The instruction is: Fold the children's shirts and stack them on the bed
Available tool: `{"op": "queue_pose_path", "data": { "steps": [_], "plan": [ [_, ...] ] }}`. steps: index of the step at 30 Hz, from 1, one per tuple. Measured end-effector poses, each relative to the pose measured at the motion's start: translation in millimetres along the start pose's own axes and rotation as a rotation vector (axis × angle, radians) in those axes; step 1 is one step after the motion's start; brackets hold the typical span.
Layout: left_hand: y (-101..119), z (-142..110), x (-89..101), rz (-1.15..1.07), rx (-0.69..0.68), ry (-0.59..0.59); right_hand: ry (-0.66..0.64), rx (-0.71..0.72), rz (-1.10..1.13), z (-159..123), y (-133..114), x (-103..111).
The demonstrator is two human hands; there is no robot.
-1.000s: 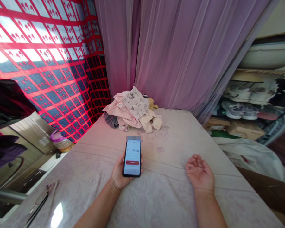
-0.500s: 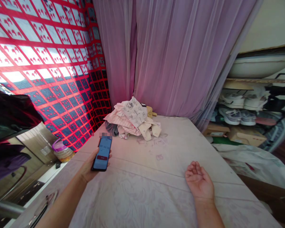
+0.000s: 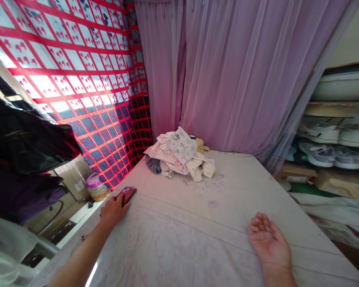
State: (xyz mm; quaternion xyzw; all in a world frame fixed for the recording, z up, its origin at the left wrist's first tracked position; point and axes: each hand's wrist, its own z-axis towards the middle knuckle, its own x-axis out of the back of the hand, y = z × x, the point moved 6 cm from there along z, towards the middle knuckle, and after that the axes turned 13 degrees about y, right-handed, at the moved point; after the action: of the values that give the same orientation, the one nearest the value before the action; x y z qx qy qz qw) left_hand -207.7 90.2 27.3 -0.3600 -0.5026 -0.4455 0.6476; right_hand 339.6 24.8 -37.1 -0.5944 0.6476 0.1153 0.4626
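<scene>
Head view: left hand [image 3: 112, 210] had fingers clamped on phone [image 3: 128, 195]; I judged level grip, inward from left table [image 3: 173, 231] edge, safest. Right hand [image 3: 271, 241] lay palm-up, fingers together.

The left hand [image 3: 115, 208] grips a red phone [image 3: 128, 194] near piled clothes [image 3: 179, 153].
</scene>
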Motion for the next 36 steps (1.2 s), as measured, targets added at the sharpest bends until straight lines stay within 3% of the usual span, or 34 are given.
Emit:
{"op": "queue_pose_path", "data": {
  "steps": [12,17,20,22,24,26,29,31,34,36],
  "plan": [
    [-5,0,-12.3,-0.052,0.032,0.030,-0.070,0.060,-0.054,12,0,6],
    [1,-4,-14.5,-0.050,0.064,0.130,-0.113,0.107,-0.120,20,1,9],
    [34,-9,-13.4,-0.179,-0.047,0.213,-0.068,0.118,-0.175,24,7,8],
    [72,-15,-14.5,-0.390,-0.227,0.220,-0.004,0.133,-0.269,25,13,3],
    [104,-21,-16.7,-0.626,-0.318,0.206,0.072,0.160,-0.402,23,19,-10],
    [127,-24,-22.6,-0.862,-0.319,0.133,0.089,0.224,-0.546,19,25,-36],
    [140,-23,-31.8,-1.067,-0.241,0.068,-0.049,0.403,-0.827,11,39,-98],
    [137,-21,-38.1,-1.179,-0.141,0.043,-0.173,0.582,-1.102,5,55,-148],
    [125,-19,-49.7,-1.407,0.058,-0.038,-0.416,1.054,-1.548,-12,87,-232],
    [119,-18,-56.5,-1.515,0.150,-0.088,-0.468,1.160,-1.600,-16,105,-280]
  ]
}}
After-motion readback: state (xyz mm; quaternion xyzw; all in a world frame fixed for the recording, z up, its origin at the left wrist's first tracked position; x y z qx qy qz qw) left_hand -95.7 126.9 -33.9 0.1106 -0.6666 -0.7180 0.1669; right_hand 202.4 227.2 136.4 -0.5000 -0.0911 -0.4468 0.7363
